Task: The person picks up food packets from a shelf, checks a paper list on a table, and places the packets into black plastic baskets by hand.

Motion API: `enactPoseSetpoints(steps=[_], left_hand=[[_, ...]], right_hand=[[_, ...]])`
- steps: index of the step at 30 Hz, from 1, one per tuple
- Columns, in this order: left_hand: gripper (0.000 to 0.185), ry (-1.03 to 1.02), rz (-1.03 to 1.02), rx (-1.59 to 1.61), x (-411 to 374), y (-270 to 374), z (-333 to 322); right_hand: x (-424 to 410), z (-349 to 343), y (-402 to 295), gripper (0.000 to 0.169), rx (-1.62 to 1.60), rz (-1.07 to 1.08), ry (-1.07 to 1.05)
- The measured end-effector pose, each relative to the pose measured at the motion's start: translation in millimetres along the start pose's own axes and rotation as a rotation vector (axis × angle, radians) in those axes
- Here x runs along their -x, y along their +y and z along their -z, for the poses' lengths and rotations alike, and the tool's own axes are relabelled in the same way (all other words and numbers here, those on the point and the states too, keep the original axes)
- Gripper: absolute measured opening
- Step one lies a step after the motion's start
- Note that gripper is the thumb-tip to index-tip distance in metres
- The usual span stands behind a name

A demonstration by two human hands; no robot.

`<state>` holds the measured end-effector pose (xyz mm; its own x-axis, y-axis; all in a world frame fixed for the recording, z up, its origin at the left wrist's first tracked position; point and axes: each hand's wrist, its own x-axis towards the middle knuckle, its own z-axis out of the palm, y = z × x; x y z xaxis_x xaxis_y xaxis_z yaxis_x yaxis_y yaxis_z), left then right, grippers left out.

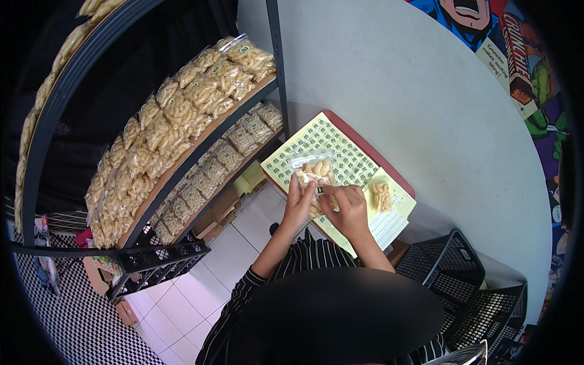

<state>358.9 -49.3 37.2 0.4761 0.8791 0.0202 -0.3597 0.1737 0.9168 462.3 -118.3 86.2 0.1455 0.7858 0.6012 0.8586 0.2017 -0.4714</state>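
A clear zip bag of pale, puffed snack pieces (320, 169) is held up over the sheets of labels. My left hand (299, 200) grips its left side, thumb across the front. At the bag's front, the bent fingers of my right hand (349, 205) touch a small green-and-white label (320, 189); whether they pinch it or press it flat cannot be told. Beneath the bag lies a large yellowish sheet (335, 137) with rows of printed green labels. A smaller filled bag (382, 195) rests to the right, on the paper sheets.
A red-edged table (365, 148) stands against the pale wall (388, 82). Shelves at left carry many filled bags (182, 109), with smaller packs (214, 171) below. Black plastic crates (449, 264) stand at right. A cardboard box (221, 216) and a black crate (159, 264) sit near the tiled floor (200, 292).
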Motion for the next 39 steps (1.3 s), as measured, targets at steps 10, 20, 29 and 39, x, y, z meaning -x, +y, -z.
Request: enactPoseSetpoints(steps=[10,20,29,39], left_hand=[[0.043,0.007,-0.045,0.009,3.8,2.3,-2.8],[0.039,0.023,-0.048,-0.005,5.3,-5.2,-2.8],[0.04,0.113,0.006,-0.005,7.5,0.4,0.5],[0.042,0.06,-0.029,-0.009,15.9,0.9,-4.6]], right_hand=[[-1.5,3.6,-5.8,0.02,0.081,0.004,-0.039],[4.5,7.8,-4.5,0.019,0.212,0.073,-0.118],[23.5,0.7,-12.1,0.034,0.199,0.065,-0.129],[25.1,3.1,4.7,0.024,-0.326,-0.321,-0.007]])
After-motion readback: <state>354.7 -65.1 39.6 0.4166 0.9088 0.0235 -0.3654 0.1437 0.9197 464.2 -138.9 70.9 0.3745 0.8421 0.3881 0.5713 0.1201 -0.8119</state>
